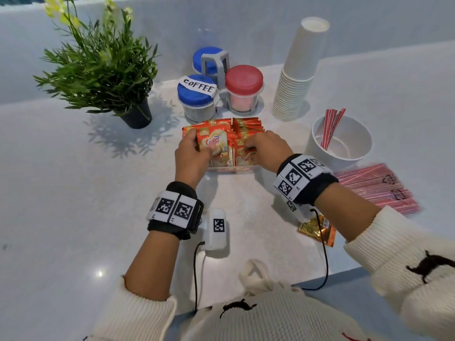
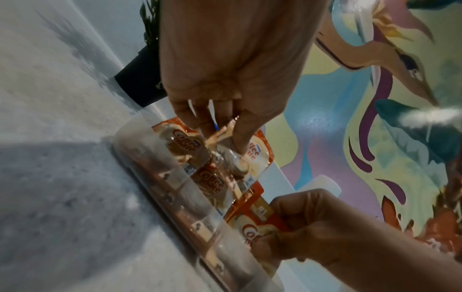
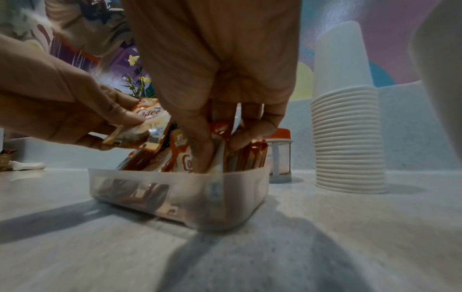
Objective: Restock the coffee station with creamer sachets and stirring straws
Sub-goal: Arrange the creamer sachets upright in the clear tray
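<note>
Orange creamer sachets (image 1: 246,130) stand packed in a clear plastic tray (image 1: 231,169) at mid-table. My left hand (image 1: 197,150) pinches a few sachets (image 2: 252,154) between thumb and fingers, tilted above the tray's left end. My right hand (image 1: 256,150) reaches into the tray (image 3: 200,197) from above. Its thumb and fingers (image 3: 200,150) pinch upright sachets (image 3: 182,160) at the front right. Red stirring straws (image 1: 331,126) lean in a white bowl (image 1: 317,148) to the right. A sealed pack of red straws (image 1: 376,185) lies flat beside the bowl.
Behind the tray stand a blue-lidded jar marked COFFEE (image 1: 197,94), a red-lidded jar (image 1: 243,87) and another blue one in a grey rack. A tall stack of white paper cups (image 1: 298,77) rises at the right, a potted plant (image 1: 103,65) at the left. A torn gold wrapper (image 1: 317,228) lies under my right wrist.
</note>
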